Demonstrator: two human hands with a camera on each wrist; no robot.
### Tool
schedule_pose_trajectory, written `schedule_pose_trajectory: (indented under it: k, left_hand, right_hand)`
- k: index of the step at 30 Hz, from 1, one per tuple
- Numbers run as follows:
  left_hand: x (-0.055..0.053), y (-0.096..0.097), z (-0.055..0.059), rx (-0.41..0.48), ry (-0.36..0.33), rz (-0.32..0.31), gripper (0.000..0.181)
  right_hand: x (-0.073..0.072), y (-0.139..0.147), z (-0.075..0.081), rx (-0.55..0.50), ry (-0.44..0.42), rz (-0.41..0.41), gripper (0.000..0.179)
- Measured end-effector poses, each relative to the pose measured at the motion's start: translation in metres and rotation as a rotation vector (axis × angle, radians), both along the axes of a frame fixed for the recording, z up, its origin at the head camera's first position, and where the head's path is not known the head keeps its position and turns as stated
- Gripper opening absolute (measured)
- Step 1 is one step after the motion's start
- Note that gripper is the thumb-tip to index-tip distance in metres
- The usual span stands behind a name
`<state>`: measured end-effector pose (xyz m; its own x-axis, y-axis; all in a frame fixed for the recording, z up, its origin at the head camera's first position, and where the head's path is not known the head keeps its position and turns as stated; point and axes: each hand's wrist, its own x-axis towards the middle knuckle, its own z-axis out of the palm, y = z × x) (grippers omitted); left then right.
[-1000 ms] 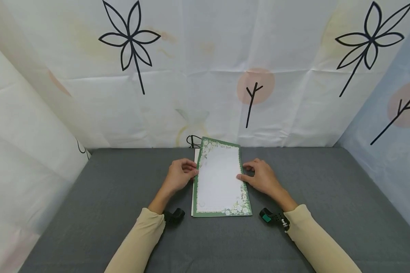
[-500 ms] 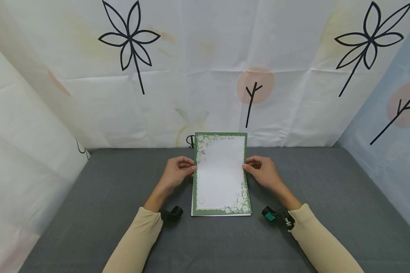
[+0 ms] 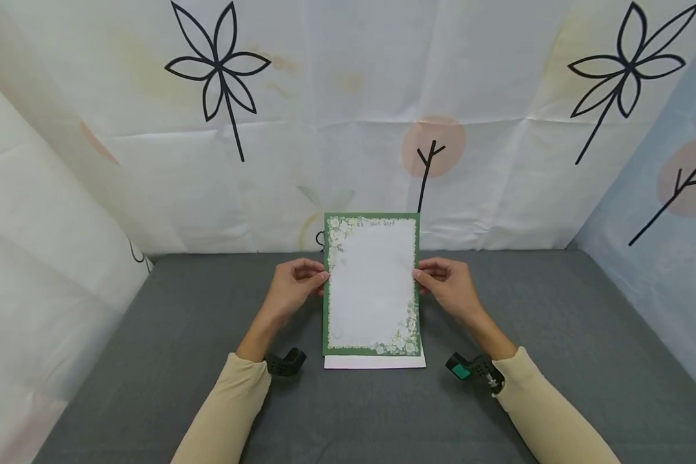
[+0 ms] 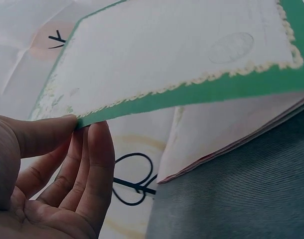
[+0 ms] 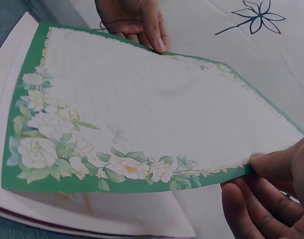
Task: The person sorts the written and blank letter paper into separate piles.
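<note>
Dark grey cloth surface (image 3: 151,386), faint weave. Behind: pale backdrop (image 3: 336,96), fold creases, yellowish smudges. Black-outlined left flower (image 3: 218,66) and right flower (image 3: 630,67); peach disc (image 3: 446,158) between, black twig (image 3: 426,169) across it. Bluish side panel (image 3: 667,270), far right, similar print.

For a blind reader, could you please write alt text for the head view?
A person's left hand and right hand hold a green-bordered sheet by its sides, above pale paper on a gray table, before a white backdrop with flower drawings.

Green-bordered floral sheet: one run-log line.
green-bordered floral sheet: raised over paper stack | left hand: pinches left edge | right hand: pinches right edge
</note>
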<state>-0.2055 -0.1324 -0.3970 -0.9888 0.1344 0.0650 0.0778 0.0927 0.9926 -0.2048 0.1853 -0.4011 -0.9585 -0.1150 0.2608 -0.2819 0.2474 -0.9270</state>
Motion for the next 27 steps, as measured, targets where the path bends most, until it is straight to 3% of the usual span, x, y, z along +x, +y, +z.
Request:
schedule_pose_trajectory:
  k: [9,17,27]
  left_hand:
    - [0.007,-0.013,0.015,-0.031,0.053,0.021,0.023]
    - [0.021,-0.036,0.023,-0.092,0.081,0.066,0.024]
    - [0.034,-0.072,0.037,-0.254,0.022,0.107,0.029]
  right_hand:
    - [0.005,-0.016,0.015,-0.116,0.008,0.036,0.02]
    - [0.007,-0.038,0.02,-0.161,-0.041,0.085,0.022]
    - [0.01,-0.082,0.022,-0.187,-0.07,0.145,0.018]
